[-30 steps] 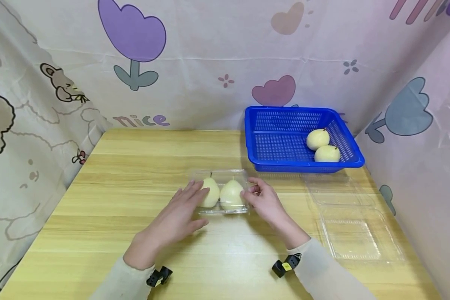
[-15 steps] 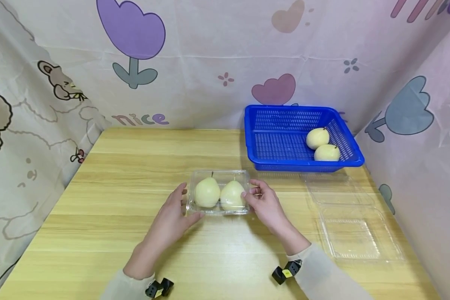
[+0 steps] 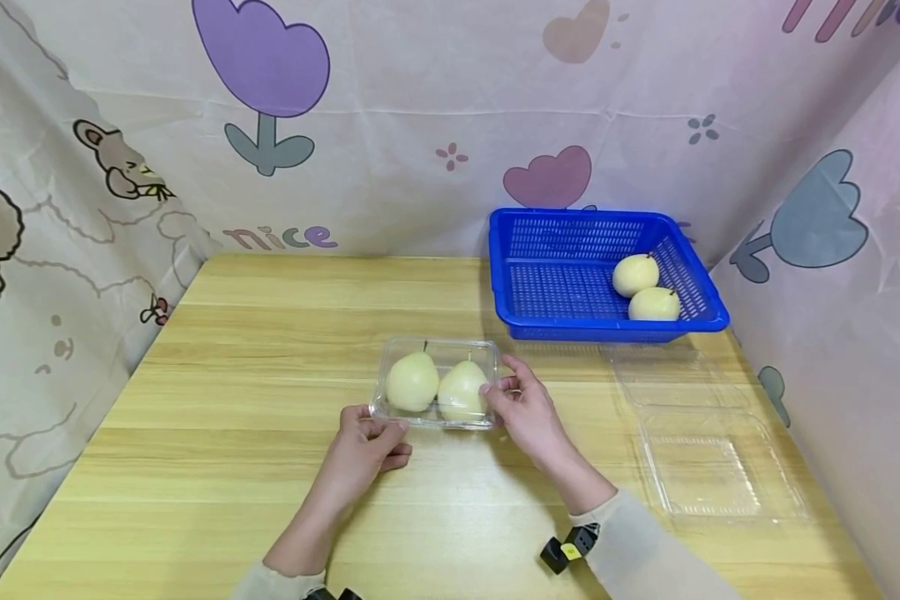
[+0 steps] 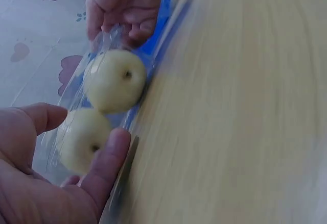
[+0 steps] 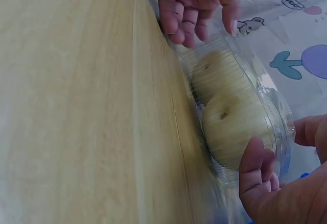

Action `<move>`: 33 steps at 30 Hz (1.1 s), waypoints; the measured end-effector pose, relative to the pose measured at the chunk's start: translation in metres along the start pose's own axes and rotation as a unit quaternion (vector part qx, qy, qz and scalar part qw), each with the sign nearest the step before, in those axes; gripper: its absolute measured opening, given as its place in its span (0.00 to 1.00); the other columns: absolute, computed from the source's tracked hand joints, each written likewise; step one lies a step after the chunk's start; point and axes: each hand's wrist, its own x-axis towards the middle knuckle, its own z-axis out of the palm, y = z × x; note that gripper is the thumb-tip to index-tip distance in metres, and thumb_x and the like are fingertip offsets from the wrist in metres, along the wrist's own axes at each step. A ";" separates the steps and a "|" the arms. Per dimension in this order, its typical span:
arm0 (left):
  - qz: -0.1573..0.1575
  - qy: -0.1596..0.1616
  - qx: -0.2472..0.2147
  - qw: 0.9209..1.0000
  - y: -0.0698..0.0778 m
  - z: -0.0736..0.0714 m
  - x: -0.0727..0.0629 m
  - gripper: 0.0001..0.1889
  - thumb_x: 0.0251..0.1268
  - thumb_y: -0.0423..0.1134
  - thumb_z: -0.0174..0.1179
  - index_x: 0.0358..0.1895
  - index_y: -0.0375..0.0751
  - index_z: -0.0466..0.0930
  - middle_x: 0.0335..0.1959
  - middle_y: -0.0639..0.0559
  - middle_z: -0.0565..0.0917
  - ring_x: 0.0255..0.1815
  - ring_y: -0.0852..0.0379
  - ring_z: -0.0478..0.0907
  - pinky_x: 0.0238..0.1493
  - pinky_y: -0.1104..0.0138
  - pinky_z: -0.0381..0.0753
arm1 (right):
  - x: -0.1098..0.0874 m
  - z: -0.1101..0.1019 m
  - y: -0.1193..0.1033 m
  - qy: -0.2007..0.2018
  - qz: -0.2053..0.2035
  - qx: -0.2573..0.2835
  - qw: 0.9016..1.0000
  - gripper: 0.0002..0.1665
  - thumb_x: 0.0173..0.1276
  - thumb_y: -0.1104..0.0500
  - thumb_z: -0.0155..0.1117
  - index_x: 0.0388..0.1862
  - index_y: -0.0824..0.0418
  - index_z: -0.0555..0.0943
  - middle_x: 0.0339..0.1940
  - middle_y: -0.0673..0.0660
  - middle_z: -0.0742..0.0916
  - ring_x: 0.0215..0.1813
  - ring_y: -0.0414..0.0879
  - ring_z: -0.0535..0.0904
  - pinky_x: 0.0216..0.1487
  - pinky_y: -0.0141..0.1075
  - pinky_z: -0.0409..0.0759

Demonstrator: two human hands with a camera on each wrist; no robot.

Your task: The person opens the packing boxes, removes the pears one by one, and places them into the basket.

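A clear plastic clamshell box (image 3: 435, 346) with two pale yellow pears, a left pear (image 3: 412, 382) and a right pear (image 3: 462, 391), sits at mid-table in the head view. My right hand (image 3: 527, 408) grips its right end; in the right wrist view the curled fingers (image 5: 258, 165) and thumb bracket that end. At the front-left corner, my left hand (image 3: 362, 450) holds the rim between thumb and index finger, its other fingers curled below. The left wrist view has the left thumb (image 4: 110, 157) overlapping the nearer pear, on the box's side.
Behind and to the right stands a blue slotted basket (image 3: 555, 327), holding an upper pear (image 3: 635, 275) and a lower pear (image 3: 653, 306). Another clear box (image 3: 708, 475) lies opened flat at the right table edge. Printed curtains (image 3: 405, 183) border the table.
My left hand has come off the top of the box, passed down its left side and moved to the front-left corner. The right hand has stayed at the right end.
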 end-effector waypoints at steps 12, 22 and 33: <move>-0.039 -0.036 -0.106 0.993 -0.007 0.018 -0.003 0.14 0.79 0.30 0.57 0.57 0.26 0.67 0.43 0.41 0.85 0.36 0.56 0.88 0.43 0.67 0.92 | -0.002 0.004 0.001 -0.001 -0.009 0.004 1.000 0.43 0.74 0.59 0.68 0.84 0.58 0.62 0.48 0.58 0.79 0.28 0.45 0.79 0.28 0.37 0.85; -0.044 -0.075 -0.121 0.989 -0.012 0.029 -0.002 0.16 0.80 0.35 0.59 0.56 0.21 0.76 0.41 0.44 0.88 0.37 0.59 0.89 0.45 0.68 0.91 | -0.005 0.008 0.001 -0.005 -0.008 0.005 1.000 0.43 0.74 0.58 0.68 0.83 0.58 0.62 0.48 0.59 0.80 0.29 0.44 0.79 0.29 0.37 0.84; -0.044 -0.090 -0.113 0.989 -0.013 0.040 0.002 0.18 0.77 0.38 0.64 0.52 0.20 0.80 0.38 0.46 0.88 0.36 0.59 0.89 0.43 0.68 0.92 | -0.007 0.013 0.001 -0.014 -0.009 0.012 1.000 0.42 0.75 0.59 0.67 0.83 0.58 0.62 0.47 0.58 0.78 0.27 0.44 0.78 0.26 0.34 0.81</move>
